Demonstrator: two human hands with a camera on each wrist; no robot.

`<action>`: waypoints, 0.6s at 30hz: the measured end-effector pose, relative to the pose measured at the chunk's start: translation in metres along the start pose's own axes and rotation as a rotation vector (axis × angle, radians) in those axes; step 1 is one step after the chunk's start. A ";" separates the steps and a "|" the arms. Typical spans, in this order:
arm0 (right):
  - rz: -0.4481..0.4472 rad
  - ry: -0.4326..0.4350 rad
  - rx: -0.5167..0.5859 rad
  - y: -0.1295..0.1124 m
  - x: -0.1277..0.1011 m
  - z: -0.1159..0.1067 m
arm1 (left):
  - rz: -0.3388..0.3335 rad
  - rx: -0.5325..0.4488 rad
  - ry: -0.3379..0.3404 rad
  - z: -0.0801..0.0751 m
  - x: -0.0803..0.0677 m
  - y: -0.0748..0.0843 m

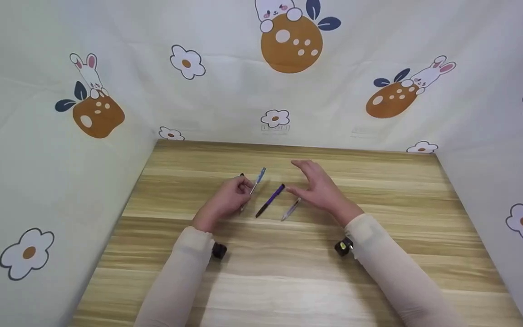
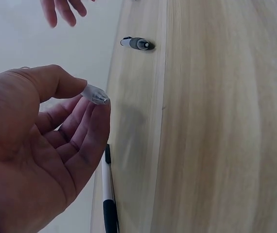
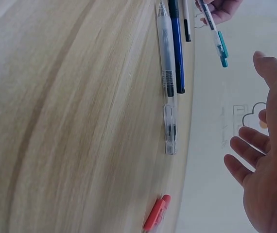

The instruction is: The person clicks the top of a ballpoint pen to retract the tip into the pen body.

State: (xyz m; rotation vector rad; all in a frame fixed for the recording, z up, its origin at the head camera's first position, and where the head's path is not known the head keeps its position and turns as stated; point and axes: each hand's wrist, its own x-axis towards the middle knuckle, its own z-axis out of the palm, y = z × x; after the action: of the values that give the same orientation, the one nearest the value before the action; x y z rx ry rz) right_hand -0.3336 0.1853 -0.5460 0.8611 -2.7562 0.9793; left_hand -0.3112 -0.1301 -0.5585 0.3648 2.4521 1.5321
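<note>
Left hand [image 1: 227, 200] pinching teal-capped pen [image 1: 258, 179], right hand [image 1: 320, 188] spread open, any lettering seemingly illegible

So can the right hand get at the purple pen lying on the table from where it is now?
Probably yes. The right hand hovers open just beside the purple pen, and nothing lies between them. The clear pen lies near it on the table, and the left hand is busy holding a teal-clipped pen on the other side.

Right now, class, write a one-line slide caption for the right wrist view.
Open right hand hovers beside a clear pen and blue pen on the wooden table.
</note>
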 end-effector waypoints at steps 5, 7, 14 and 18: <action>0.006 -0.005 -0.007 -0.001 0.000 0.000 | -0.017 0.081 0.008 -0.003 0.000 -0.001; 0.008 -0.005 -0.012 -0.001 -0.001 -0.001 | -0.020 0.140 0.022 -0.004 0.000 -0.001; 0.006 -0.006 -0.009 0.000 -0.001 -0.001 | -0.012 0.266 0.051 -0.006 0.000 -0.004; 0.010 -0.003 0.000 0.000 -0.001 0.000 | -0.031 0.316 0.055 -0.007 0.000 -0.006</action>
State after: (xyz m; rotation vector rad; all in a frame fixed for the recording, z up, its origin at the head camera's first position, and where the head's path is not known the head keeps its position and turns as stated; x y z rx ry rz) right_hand -0.3333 0.1859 -0.5458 0.8502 -2.7662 0.9797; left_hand -0.3137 -0.1384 -0.5605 0.3399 2.7331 1.1560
